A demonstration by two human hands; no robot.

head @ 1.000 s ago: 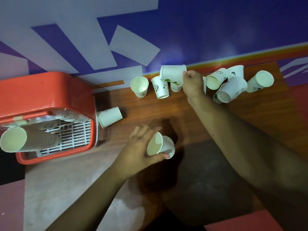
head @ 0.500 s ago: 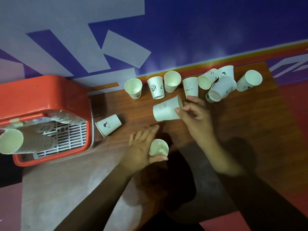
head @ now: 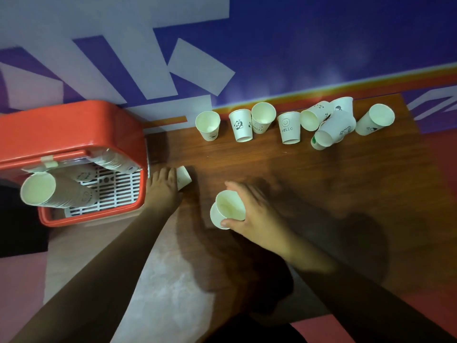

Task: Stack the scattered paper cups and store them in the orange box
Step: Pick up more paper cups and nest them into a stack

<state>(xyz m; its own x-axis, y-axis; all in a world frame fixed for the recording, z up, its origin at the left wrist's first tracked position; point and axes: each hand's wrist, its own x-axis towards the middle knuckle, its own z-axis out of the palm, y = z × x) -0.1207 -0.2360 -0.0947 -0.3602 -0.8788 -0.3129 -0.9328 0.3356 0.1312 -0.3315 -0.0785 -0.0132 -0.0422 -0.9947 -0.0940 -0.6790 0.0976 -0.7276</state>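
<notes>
I count two paper cups nested in the held stack (head: 228,209). My right hand (head: 257,216) clamps it, thumb on the lower rim and fingers curled behind, though that hand is blurred on my feed. The stack hangs over the worktop (head: 321,194), right of the orange box (head: 74,120) and apart from it.

One lying cup (head: 184,176) rests on its side just beside the box's right wall. My left hand (head: 163,188) lies on it with its fingers stretched fairly flat over the mouth end. I see no finger wrapped round it.

Inside the orange box I count two long stacks lying down. The near stack (head: 49,191) has its mouth toward the box's left side, and the far stack (head: 116,160) lies deeper in.

Well right of the box, along the worktop's far edge, I count nine loose cups:
- a plain cup (head: 207,125)
- a panda cup (head: 240,126)
- a second plain cup (head: 262,117) touching the panda cup
- a HELLO cup (head: 289,127)
- a tumbled pile (head: 333,125) of four, one of them green-marked and mostly hidden
- an end cup (head: 374,120) nearest the worktop's right edge

A broad band of bare wood lies between that row and both hands. Between the box and the held stack there is only the left hand and the lying cup.
</notes>
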